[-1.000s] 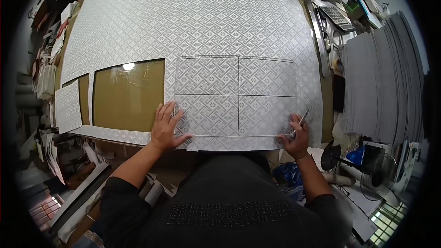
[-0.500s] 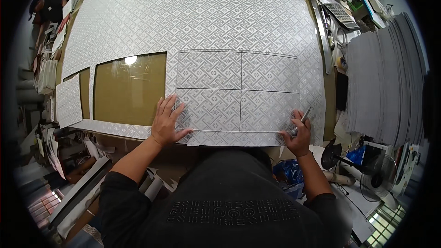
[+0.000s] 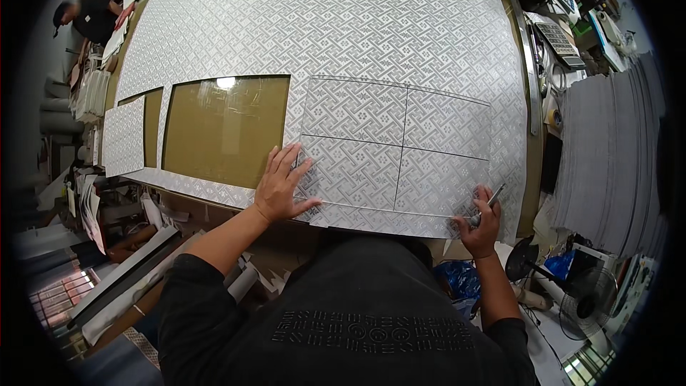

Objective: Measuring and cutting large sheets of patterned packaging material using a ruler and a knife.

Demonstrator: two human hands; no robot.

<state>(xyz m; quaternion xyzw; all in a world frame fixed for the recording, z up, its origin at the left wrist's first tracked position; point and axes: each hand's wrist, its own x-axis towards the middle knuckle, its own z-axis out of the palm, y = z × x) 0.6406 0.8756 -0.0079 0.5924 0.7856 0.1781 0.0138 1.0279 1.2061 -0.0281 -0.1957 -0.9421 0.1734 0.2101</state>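
Note:
A large silver-grey sheet with a woven-look pattern (image 3: 343,21) covers the table. On its near part lies a clear rectangular template with black cross lines (image 3: 403,129). My left hand (image 3: 282,187) rests with fingers spread on the template's near left corner, thumb along its near edge. At the near right corner, my right hand (image 3: 480,225) has its thumb and fingers at the template's edge. It also holds a slim silver pen-like tool (image 3: 499,191), pointing up and away; I cannot tell whether it is a pen or a knife.
Left of the template, a rectangular cut-out shows the olive table top (image 3: 225,132); a loose patterned piece (image 3: 124,137) lies beyond. At right stand a tall stack of grey sheets (image 3: 607,164), a calculator (image 3: 559,41) and a fan (image 3: 586,300). Another person (image 3: 93,18) is at far left.
My view has turned a little, so the table and template sit further right and tilt slightly. Both hands stay at the template's near corners.

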